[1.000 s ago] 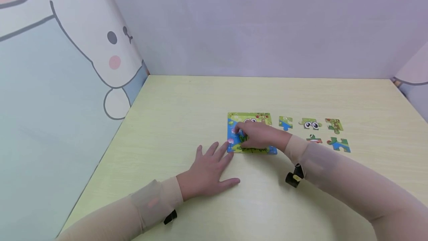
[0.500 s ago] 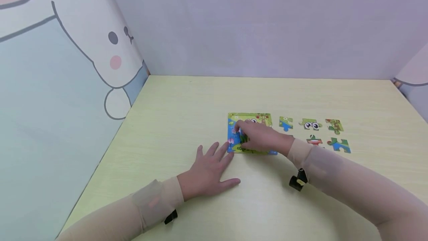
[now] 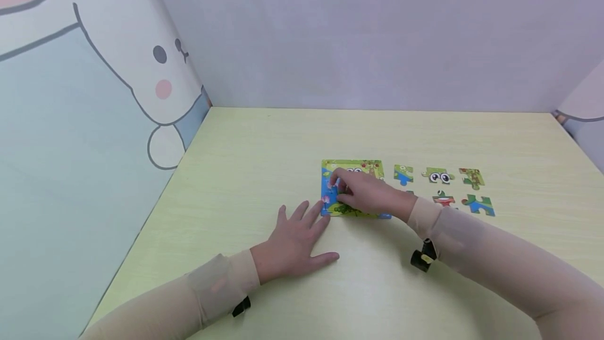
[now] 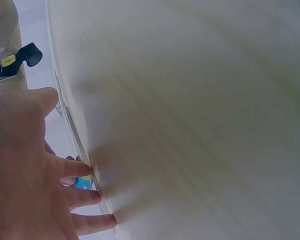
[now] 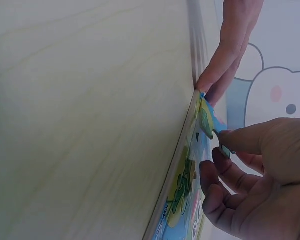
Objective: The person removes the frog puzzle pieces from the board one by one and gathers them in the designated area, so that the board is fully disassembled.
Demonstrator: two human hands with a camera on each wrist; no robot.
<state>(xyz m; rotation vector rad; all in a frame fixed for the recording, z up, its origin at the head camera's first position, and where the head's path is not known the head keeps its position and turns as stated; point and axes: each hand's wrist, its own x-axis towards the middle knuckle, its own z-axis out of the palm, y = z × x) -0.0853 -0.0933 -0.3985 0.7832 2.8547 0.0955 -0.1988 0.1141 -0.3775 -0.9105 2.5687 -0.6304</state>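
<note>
A small picture puzzle board (image 3: 351, 162) lies on the table, green and blue with cartoon eyes. Over its left half, my right hand (image 3: 370, 192) pinches a green puzzle piece (image 5: 206, 122) between thumb and fingers; the right wrist view has this piece tilted up from the board's surface. Much of the board is hidden beneath that hand. My left hand (image 3: 293, 245) lies flat with fingers spread, its fingertips touching the board's near left corner. In the left wrist view, the left fingers (image 4: 85, 197) stretch straight along the tabletop.
Loose pieces lie right of the board: a blue-green one (image 3: 403, 173), one with eyes (image 3: 439, 176), a tree-patterned one (image 3: 472, 176), one with a red mouth (image 3: 443, 199) and a blue one (image 3: 478, 204). Another is mostly hidden behind my right wrist. A pale wall (image 3: 377, 41) rises behind the table.
My right thumb has drawn up slightly towards the fingers over the board, and the right forearm has shifted a little to the right. The left hand stays where it was.
</note>
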